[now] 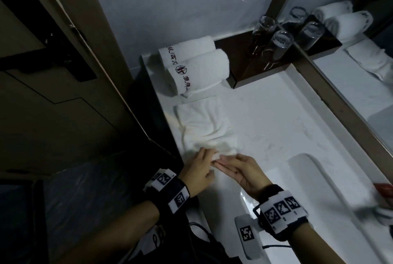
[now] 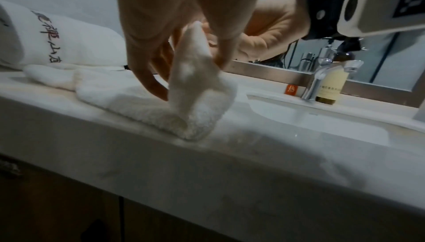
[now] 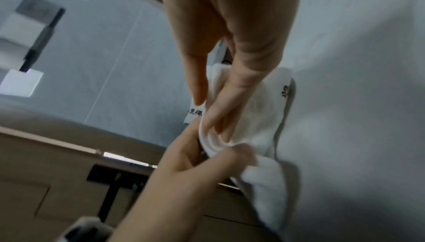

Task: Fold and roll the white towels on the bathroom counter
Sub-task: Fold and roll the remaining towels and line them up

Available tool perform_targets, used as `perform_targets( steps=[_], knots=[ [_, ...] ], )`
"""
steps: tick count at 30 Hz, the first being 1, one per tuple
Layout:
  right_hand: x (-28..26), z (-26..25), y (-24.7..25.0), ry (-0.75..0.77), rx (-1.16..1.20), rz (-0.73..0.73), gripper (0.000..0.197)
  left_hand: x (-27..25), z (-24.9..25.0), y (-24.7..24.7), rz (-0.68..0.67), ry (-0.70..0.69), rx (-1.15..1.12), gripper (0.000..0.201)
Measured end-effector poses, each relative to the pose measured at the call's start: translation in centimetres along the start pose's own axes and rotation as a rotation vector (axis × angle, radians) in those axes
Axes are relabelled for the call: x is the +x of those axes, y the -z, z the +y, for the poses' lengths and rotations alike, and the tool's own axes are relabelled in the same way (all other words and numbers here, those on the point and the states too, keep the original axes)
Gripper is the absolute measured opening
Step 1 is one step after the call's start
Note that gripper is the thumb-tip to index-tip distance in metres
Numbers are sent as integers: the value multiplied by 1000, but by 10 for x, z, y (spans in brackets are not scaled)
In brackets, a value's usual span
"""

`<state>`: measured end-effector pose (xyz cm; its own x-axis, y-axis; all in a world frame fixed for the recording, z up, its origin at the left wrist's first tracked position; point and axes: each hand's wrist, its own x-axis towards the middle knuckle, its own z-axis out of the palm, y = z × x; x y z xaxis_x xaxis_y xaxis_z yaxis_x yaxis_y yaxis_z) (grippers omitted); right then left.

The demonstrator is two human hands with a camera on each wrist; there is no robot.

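While the near end is only just being turned over: the third towel counts as folded but barely rolled.

Done: two rolled towels (image 1: pixel 197 65) lie side by side at the far left of the counter (image 1: pixel 276 119), against the wall, printed bands facing out.

In hand: a folded towel (image 1: pixel 204 123) lies as a long strip along the counter's left edge, just in front of the finished rolls and beside the sink (image 1: pixel 319 189).

Left hand (image 1: pixel 198 170): its fingers are curled on the near end of the strip, pinching it and lifting it off the counter; the left wrist view shows that end standing up in a peak between thumb and fingers (image 2: pixel 147 74).

Right hand (image 1: pixel 244 171): its fingertips (image 3: pixel 220 129) are tucked into the first curl of cloth and gripping it, as the right wrist view shows.

Left to do: by my reading, nearly the whole strip is yet to be rolled, then set with the other two. The strip looks rumpled in the middle, so it may need smoothing for a tight roll.

Other towels: none waiting that I can see.

Nearby: upturned glasses (image 1: pixel 274 40) on a dark tray, a tap (image 2: pixel 322 80) and a bottle (image 2: pixel 331 89) by the sink.
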<state>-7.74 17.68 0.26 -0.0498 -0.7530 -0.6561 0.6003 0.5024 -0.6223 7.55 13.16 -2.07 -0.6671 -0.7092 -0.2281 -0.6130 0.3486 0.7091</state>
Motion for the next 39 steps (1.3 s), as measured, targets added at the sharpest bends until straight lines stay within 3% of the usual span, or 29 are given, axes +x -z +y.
perform_targets(
  steps=[3,6,9,10,12,14,16,19,22,26,29,34,39],
  knots=[
    [-2,-4,3,151,-350,96,22,0,-2,4,28,110,-112,50],
    [-5,-6,9,360,-865,295,45,-5,-3,9,68,15,-159,28],
    [-7,-7,13,464,-1187,133,88,-9,0,9,16,-92,-116,29],
    [-8,-8,14,481,-1277,48,91,-10,0,7,-11,-133,-79,32],
    [-9,-10,15,528,-1393,-89,64,-11,2,6,-31,-176,-4,37],
    [-13,-10,15,541,-1397,-112,33,-13,5,3,13,-151,50,42],
    [-17,-9,15,535,-1375,-60,23,-16,11,-2,64,-111,140,39],
    [-21,-11,18,567,-1253,14,21,-20,17,-10,43,10,291,40],
    [-25,-15,22,559,-1214,34,14,-23,14,-8,60,45,346,38],
    [-29,-16,32,467,-1295,-43,17,-32,10,1,-13,-28,371,34],
    [-30,-10,41,450,-1519,-147,25,-37,7,1,-148,-122,379,33],
    [-27,0,58,430,-1604,-74,14,-42,-9,-14,-275,-162,374,41],
    [-24,5,61,314,-1624,-81,23,-43,-22,-27,-255,-244,401,47]
  ],
)
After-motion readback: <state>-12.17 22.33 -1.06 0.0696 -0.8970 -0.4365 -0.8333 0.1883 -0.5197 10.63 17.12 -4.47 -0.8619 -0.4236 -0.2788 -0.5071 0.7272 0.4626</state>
